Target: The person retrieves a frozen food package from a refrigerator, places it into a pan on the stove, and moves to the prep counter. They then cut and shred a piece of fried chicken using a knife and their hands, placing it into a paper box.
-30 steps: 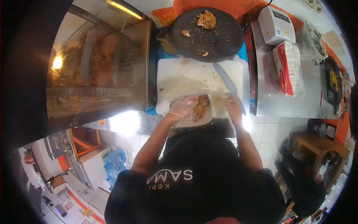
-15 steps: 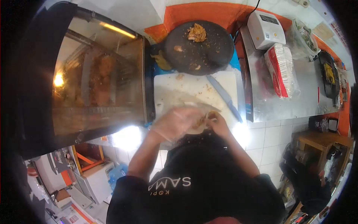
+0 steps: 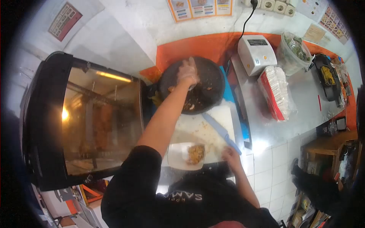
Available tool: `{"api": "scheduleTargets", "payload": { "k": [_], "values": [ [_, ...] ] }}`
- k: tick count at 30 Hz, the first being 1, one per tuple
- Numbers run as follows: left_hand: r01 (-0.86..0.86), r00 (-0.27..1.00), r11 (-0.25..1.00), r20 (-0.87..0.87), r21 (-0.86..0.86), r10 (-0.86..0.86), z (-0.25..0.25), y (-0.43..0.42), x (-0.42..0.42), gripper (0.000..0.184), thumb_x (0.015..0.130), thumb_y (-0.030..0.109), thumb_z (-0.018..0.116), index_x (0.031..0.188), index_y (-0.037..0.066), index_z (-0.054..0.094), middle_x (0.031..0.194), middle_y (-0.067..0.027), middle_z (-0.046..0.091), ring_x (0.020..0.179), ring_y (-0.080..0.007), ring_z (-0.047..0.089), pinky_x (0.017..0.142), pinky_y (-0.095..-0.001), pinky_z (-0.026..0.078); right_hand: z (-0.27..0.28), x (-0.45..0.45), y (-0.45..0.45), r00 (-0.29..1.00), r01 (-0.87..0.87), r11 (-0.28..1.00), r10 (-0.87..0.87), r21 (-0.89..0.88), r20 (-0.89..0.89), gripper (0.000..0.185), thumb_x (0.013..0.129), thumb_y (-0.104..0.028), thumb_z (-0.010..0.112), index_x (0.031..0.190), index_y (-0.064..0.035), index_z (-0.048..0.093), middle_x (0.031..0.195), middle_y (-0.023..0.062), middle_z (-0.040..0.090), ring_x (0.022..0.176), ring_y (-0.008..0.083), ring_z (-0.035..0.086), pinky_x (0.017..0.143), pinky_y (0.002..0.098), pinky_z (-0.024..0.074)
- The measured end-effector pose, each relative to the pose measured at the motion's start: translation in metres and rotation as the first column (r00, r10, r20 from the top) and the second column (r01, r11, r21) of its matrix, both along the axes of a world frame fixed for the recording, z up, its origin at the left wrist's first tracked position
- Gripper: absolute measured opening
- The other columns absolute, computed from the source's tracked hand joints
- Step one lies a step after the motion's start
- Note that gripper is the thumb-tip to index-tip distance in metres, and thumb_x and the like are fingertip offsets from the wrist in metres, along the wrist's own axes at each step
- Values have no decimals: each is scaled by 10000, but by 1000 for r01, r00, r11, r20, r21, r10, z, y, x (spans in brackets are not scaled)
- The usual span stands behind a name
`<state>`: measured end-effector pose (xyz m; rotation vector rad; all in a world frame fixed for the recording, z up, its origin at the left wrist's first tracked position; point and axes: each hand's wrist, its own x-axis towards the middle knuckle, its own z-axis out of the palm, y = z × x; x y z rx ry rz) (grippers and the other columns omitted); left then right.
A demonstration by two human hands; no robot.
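Observation:
My left hand point(image 3: 188, 73), in a clear plastic glove, reaches over the dark round slab point(image 3: 213, 97), its fingers bent down and covering whatever lies beneath. Browned food bits and crumbs are scattered on the slab. My right hand point(image 3: 230, 156) is at the right edge of the white cutting board point(image 3: 217, 141), fingers curled, beside the handle of a blue-grey knife point(image 3: 221, 132). Nothing shows in it. Near my body, a white open food tray point(image 3: 177, 155) holds chopped browned food point(image 3: 195, 154) on its right side.
A glass-fronted cabinet point(image 3: 102, 125) with a lit lamp stands to the left. To the right, the metal counter point(image 3: 292, 102) bears a white printer-like machine point(image 3: 257, 56), a plastic-wrapped pack point(image 3: 274, 93) and a tub of greens point(image 3: 294, 49). A person point(image 3: 317, 186) is at the lower right.
My left hand has left the board and stretched forward onto the slab. My right hand has moved from the tray's food to beside the knife handle. The view has tilted up.

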<state>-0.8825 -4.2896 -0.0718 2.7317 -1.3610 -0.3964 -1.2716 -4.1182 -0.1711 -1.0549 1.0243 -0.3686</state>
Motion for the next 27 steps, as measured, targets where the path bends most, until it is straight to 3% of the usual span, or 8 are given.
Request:
{"api": "scheduleTargets", "payload": {
  "k": [6,16,17,18,19,21,25,27],
  "values": [
    [-108,993,981,-28,160,114,10,-19,-2,810,735,199,676,1429,236,261,1449,-178,208,1253,-391,382,1012,-400,410,-2,-4,-8,994,105,992,-104,76,-21,333,815,-130,637,1100,10,536,817,61,590,700,134,578,587,238,455],
    [92,995,994,-30,-54,-94,-21,19,21,489,754,60,629,1213,137,479,1277,-161,436,1170,-314,485,933,-390,461,16,9,-10,998,48,998,-47,37,-40,290,819,-135,624,1072,-10,557,847,60,592,729,134,574,635,249,458],
    [-22,954,991,-300,-129,-18,-23,24,27,473,743,22,607,1182,130,467,1257,-149,444,1142,-305,501,895,-407,475,17,8,-10,998,41,998,-39,42,-50,286,818,-134,621,1069,-12,559,848,58,593,729,134,575,635,250,459],
    [-150,833,974,-552,-169,33,-25,30,32,460,732,-16,585,1151,123,456,1237,-138,452,1115,-296,516,856,-425,489,20,7,-10,998,34,999,-33,38,-46,286,818,-134,621,1069,-12,559,848,58,593,729,134,575,635,250,459],
    [-156,835,972,-549,-173,36,-28,40,37,460,732,-16,585,1151,123,456,1237,-138,452,1115,-296,516,856,-425,489,23,5,-9,997,48,998,-45,49,-59,282,818,-133,618,1067,-12,561,850,58,594,728,136,576,635,251,459],
    [-489,244,846,-965,-212,-100,-30,61,42,472,698,-48,551,1120,126,430,1223,-121,461,1080,-290,525,800,-458,500,25,3,-8,997,55,997,-51,54,-62,278,818,-132,615,1064,-13,563,853,59,596,728,138,577,636,252,460],
    [-666,-9,687,-917,-292,-398,8,106,24,512,682,-30,568,1148,144,445,1238,-126,463,1061,-309,527,761,-471,507,22,-4,-8,997,61,998,-60,28,-56,281,825,-141,574,1072,-8,552,860,83,610,730,149,589,648,257,473],
    [-648,-281,684,-730,-335,-623,33,131,12,560,683,12,610,1196,160,446,1257,-136,457,1049,-310,525,765,-453,509,24,-6,-10,997,47,999,-46,10,-64,279,827,-139,568,1071,-6,551,860,83,610,731,152,591,652,259,475]
  ]
}}
